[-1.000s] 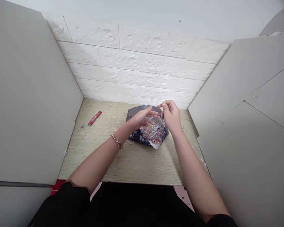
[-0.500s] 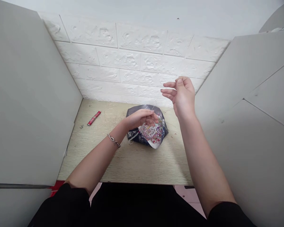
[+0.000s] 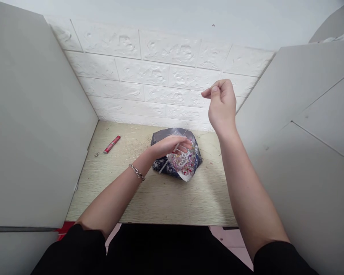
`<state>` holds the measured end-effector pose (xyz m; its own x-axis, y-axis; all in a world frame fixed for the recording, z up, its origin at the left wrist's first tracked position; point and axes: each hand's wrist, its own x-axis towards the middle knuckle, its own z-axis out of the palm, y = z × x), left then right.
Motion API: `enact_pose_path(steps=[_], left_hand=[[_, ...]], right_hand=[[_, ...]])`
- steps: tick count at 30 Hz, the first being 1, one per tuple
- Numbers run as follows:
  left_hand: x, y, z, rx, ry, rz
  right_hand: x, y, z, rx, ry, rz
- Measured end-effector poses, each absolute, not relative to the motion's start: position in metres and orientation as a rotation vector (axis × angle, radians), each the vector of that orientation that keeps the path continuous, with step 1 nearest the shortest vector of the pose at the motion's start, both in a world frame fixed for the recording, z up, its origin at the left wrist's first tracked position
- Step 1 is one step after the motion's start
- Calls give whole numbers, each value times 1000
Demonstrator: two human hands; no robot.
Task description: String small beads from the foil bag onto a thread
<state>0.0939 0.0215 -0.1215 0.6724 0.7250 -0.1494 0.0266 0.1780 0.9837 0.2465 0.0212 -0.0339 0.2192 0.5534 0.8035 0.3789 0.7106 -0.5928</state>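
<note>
My left hand [image 3: 172, 145] is held over an open bag of small beads, palm turned inward and fingers loosely curled. A short string of white beads [image 3: 176, 147] runs across its palm, and a white strand [image 3: 163, 166] hangs below the wrist. From the left fingertips a fine thread [image 3: 185, 131] rises toward my right hand [image 3: 222, 101], which is raised in a pinch in front of the wall. The thread's upper end is too thin to follow. Mixed pink, white and red beads [image 3: 186, 164] fill the dark blue patterned bag [image 3: 174, 174], which has a grey lining.
A red tube [image 3: 112, 144] lies on the left of the pale wooden tabletop [image 3: 172, 202], with a small metallic bit [image 3: 96, 154] near it. Grey panels [image 3: 40, 126] close in both sides. A white brick-patterned wall [image 3: 156, 72] stands behind.
My right hand has moved up a little, and its outer fingers have curled in. The left hand stays over the beads, its fingers slightly straighter; white beads now show in its palm.
</note>
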Motion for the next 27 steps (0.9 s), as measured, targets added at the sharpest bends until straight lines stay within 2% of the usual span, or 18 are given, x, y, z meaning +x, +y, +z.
enact_pose_path(steps=[8,16,22,27], left_hand=[[77,25,-103,1343,618,451],[65,17,-79,1602,854,622],[38,-12,-65,2026,1171,362],[26,-32,-94,2150,1450,27]], right_hand=[[238,2,-29,-815,-1503,100],[226,-42,-8,-664,-1593,76],[230,-56,-3,-688,-1615,47],[226,-60,-1,-670,-1596,92]])
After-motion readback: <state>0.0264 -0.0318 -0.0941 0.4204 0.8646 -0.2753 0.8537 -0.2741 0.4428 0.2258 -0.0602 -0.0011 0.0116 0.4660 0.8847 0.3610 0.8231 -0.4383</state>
